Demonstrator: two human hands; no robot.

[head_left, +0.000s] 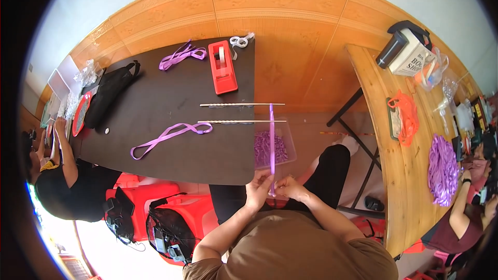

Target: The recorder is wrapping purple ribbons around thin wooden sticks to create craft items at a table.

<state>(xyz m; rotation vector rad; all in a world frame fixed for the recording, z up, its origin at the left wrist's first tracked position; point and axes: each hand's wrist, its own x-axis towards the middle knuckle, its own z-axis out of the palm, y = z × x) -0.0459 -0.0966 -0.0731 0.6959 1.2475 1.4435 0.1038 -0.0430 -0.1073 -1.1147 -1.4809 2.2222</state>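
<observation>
A purple ribbon strap (272, 145) runs from the protruding ends of two metal chopsticks down to my hands. My left hand (259, 189) pinches its near end. Close beside it on the right, my right hand (291, 189) has its fingers closed at the same end; the fine detail between the fingers is too small to make out. The far chopstick (233, 105) and the near chopstick (233, 122) lie roughly parallel across the dark table's right edge. A purple lanyard (165, 138) lies looped on the table to their left.
On the dark table (171, 93) are a red tape dispenser (222, 67), purple straps (181, 57), white-handled scissors (239, 41) and a black bag (111, 93). A clear bin (290, 150) of purple pieces stands below. The wooden table (371, 124) holds a purple strap bundle (442, 171). People sit both sides.
</observation>
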